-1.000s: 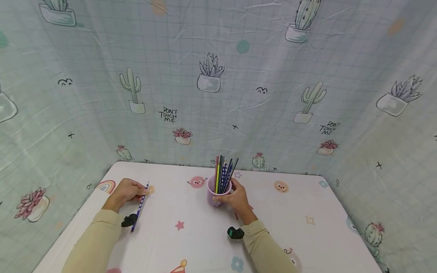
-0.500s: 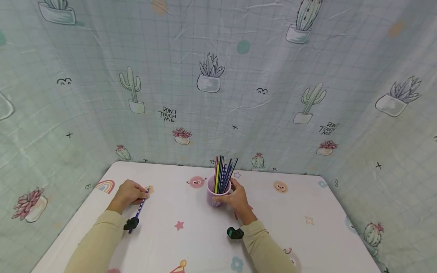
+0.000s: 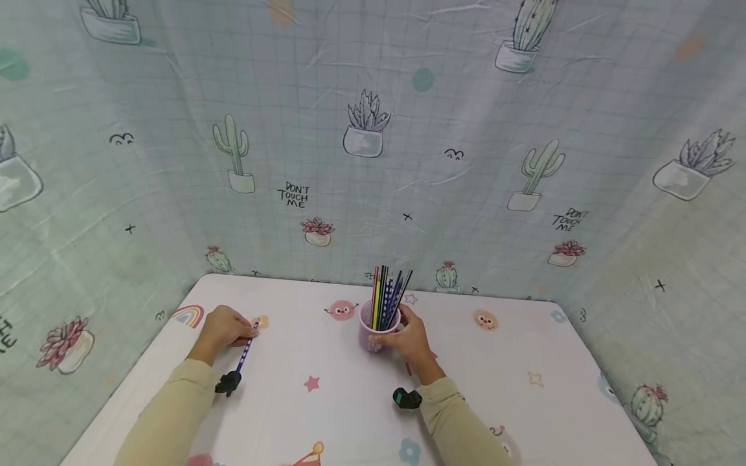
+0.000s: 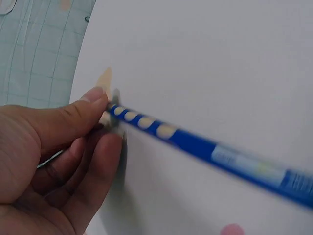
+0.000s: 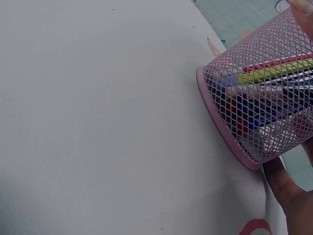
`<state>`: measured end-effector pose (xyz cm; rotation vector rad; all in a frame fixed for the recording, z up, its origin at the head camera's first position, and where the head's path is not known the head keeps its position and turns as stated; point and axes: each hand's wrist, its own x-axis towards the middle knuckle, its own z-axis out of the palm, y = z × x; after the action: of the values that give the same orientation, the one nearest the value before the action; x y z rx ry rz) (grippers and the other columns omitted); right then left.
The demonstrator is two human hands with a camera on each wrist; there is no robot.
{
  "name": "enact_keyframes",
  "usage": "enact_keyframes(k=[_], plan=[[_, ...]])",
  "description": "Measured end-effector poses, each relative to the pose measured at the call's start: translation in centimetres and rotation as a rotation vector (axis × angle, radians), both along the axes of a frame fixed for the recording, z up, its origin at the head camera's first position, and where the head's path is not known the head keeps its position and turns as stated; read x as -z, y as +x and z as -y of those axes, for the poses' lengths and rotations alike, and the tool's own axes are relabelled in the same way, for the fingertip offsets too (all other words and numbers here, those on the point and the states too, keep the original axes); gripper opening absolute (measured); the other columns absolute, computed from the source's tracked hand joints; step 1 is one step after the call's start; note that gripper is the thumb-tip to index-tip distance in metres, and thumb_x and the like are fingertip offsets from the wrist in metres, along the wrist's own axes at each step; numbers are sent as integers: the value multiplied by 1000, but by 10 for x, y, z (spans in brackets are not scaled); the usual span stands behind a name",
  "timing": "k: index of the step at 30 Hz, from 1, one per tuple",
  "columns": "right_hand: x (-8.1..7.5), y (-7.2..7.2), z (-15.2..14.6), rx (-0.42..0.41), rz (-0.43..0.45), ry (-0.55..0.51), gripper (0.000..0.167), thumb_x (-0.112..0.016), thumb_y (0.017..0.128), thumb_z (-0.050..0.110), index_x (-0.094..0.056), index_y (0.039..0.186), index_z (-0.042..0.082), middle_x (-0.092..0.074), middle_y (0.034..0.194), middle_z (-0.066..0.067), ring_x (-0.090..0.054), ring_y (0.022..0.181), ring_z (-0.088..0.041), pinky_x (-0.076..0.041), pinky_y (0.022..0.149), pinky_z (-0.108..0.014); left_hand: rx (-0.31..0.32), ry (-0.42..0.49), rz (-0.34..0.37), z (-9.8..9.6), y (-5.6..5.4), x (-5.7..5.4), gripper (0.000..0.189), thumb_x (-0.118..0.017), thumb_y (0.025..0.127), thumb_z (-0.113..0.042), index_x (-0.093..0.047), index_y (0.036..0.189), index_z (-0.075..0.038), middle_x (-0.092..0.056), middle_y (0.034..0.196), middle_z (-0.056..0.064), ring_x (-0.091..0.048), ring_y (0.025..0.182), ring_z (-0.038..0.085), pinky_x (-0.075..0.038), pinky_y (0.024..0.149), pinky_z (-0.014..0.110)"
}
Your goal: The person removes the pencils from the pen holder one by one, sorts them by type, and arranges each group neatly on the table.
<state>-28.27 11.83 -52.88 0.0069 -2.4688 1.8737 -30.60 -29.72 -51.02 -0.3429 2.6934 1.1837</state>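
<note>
My left hand (image 3: 224, 327) pinches the end of a blue pencil with pale dots (image 3: 247, 353) between thumb and fingers, low over the table on the left. The left wrist view shows the blue pencil (image 4: 205, 146) running away from my fingertips (image 4: 100, 105) to the lower right. My right hand (image 3: 408, 336) is curled round a pink mesh cup (image 3: 375, 333) that stands mid-table with several coloured pencils (image 3: 389, 299) upright in it. Up close, the mesh cup (image 5: 259, 98) shows red, yellow-green and blue pencils through its wall.
The table (image 3: 326, 401) wears a white cloth with printed stars, faces and a rainbow. Green cactus-print fabric (image 3: 373, 142) closes in the back and both sides. Small dark wrist cameras (image 3: 406, 398) sit by both cuffs.
The left hand has drawn the blue pencil slightly up and toward the middle. The right hand and cup stay put.
</note>
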Motion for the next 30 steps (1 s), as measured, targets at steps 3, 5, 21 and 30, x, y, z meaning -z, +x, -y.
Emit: enact_keyframes(k=[3, 5, 21, 30], plan=[[1, 1, 0, 10, 7, 8, 92, -100, 66, 12, -56, 146, 9, -64, 145, -17, -56, 140, -40, -40, 121, -61, 10, -45, -11, -2, 3, -2, 24, -87, 82, -12, -74, 91, 6, -71, 68, 5, -64, 59, 12, -53, 55, 24], [1, 2, 0, 11, 16, 4, 92, -100, 66, 13, -56, 146, 10, -64, 145, -16, -56, 140, -40, -40, 122, -60, 8, -73, -12, -5, 5, -6, 26, -86, 83, -14, -74, 94, 7, -70, 70, 6, -63, 63, 14, -51, 56, 25], [1, -2, 1, -4, 18, -20, 94, -100, 65, 14, -55, 148, 10, -64, 143, -16, -57, 137, -38, -41, 120, -61, 26, 51, -95, -45, 3, -21, 52, -87, 86, -35, -74, 117, 4, -78, 108, 19, -73, 81, 16, -62, 73, 28], [-1, -2, 1, -5, 6, -17, 93, -101, 65, 14, -55, 147, 9, -64, 143, -16, -57, 138, -39, -42, 120, -61, 103, 210, -162, -87, 8, -28, 60, -84, 89, -40, -70, 131, 0, -75, 128, 16, -72, 117, 29, -59, 104, 47]])
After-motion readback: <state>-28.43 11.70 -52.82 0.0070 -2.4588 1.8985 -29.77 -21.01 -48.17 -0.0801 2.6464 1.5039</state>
